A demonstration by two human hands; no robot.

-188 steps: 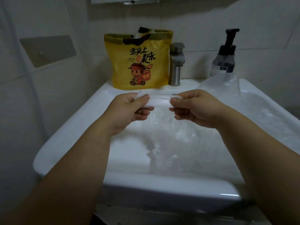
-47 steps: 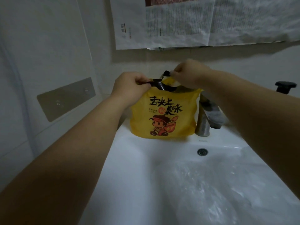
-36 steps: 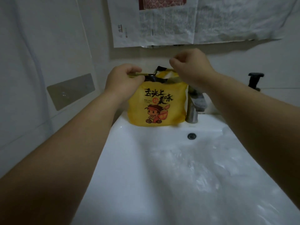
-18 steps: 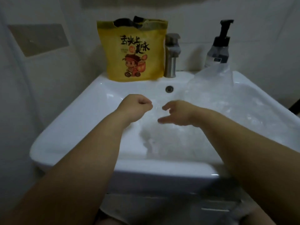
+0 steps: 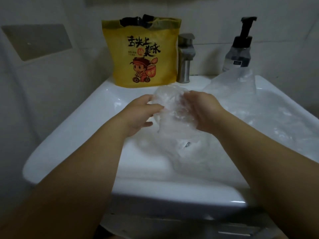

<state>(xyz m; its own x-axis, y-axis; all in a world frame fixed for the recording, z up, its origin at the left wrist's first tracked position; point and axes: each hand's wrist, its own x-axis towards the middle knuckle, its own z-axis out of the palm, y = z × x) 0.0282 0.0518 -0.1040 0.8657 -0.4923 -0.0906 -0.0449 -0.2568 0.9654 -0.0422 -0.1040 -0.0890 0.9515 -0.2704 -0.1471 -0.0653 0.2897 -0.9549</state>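
Yellow bag [image 5: 143, 54], faucet [image 5: 185, 57], pump bottle [image 5: 239, 50] along basin's back.

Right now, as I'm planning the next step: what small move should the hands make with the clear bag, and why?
Probably draw them apart to open its mouth: left hand and right hand both pinch the crumpled clear bag above the sink, its top bunched between them.

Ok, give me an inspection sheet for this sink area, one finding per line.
Surface: white sink, glossy, right side under plastic.
Job's things: clear plastic bag, crumpled, held above the basin.
Clutter: yellow bag upright on the back rim, left of the faucet; pump bottle at back right; plastic sheet draped over the right side.
Hands: left hand and right hand both grip the clear plastic bag.
Cables: nothing seen.
Surroundings: pale wall; grey plate on the left wall.
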